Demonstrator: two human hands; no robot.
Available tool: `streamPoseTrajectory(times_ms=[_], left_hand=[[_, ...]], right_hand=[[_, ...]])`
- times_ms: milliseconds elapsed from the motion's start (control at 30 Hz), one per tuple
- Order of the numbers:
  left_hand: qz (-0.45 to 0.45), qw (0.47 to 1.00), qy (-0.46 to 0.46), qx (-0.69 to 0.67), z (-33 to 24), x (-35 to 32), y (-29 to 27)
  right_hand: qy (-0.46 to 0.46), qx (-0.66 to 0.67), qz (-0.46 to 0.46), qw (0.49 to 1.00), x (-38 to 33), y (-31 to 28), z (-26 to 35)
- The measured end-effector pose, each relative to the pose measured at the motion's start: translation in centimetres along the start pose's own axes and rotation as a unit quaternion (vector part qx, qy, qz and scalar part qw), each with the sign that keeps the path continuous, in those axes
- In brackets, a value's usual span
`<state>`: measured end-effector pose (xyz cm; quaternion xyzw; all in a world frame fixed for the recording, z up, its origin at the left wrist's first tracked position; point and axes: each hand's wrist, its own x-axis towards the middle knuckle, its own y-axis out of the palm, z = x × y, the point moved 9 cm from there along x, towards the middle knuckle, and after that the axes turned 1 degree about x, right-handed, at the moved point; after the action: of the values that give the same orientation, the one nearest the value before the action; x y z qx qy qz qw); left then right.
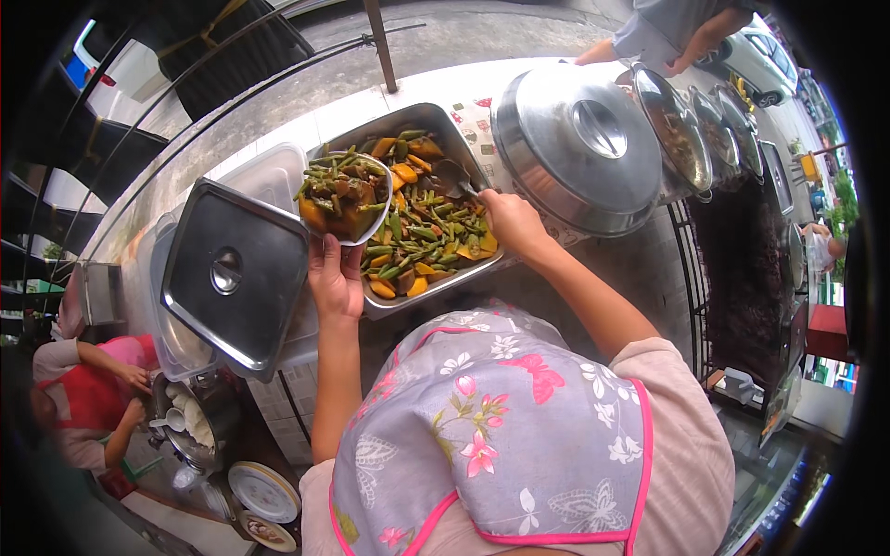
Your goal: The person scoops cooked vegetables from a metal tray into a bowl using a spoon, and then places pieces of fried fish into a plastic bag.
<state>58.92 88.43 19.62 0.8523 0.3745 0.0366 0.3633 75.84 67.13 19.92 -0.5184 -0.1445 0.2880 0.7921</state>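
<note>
My left hand [336, 283] is closed on a small white bowl [386, 199], supporting it from below and the near side over the left part of a metal food tray [445, 283]. Vegetables fill the bowl: green beans [326, 174] and orange squash pieces. More of the same mix lies in the tray. My right hand [513, 222] grips the handle of a metal serving spoon [451, 176], whose head rests among the vegetables at the tray's far right. A rectangular metal lid [236, 278] with a round knob lies tilted just left of my left hand.
Right of the tray stands a large round pot with a metal lid [575, 148]; several glass-lidded pots [674, 130] follow. A person [681, 37] stands across the counter. At lower left, a co-worker in red [88, 389] is beside a pot [190, 422]. Plates [264, 491] sit nearby.
</note>
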Motion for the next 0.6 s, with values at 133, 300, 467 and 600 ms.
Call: streamPoseTrajectory(times_ms=[133, 300, 467, 600], left_hand=[[0.002, 1.000, -0.002, 0.005, 0.2, 0.1, -0.4], [0.010, 1.000, -0.004, 0.000, 0.1, -0.1, 0.1], [0.035, 0.999, -0.019, -0.005, 1.2, 0.3, 1.3], [0.041, 0.999, -0.018, -0.007, 1.3, -0.2, 1.7]], right_hand=[[-0.025, 0.177, -0.016, 0.984, -0.4, 1.0, 0.1], [-0.077, -0.073, -0.091, 0.990, 1.0, -5.7, 3.4], [-0.101, -0.115, -0.125, 0.980, 5.9, -5.6, 4.4], [-0.071, -0.061, -0.062, 0.994, 5.9, -3.1, 3.5]])
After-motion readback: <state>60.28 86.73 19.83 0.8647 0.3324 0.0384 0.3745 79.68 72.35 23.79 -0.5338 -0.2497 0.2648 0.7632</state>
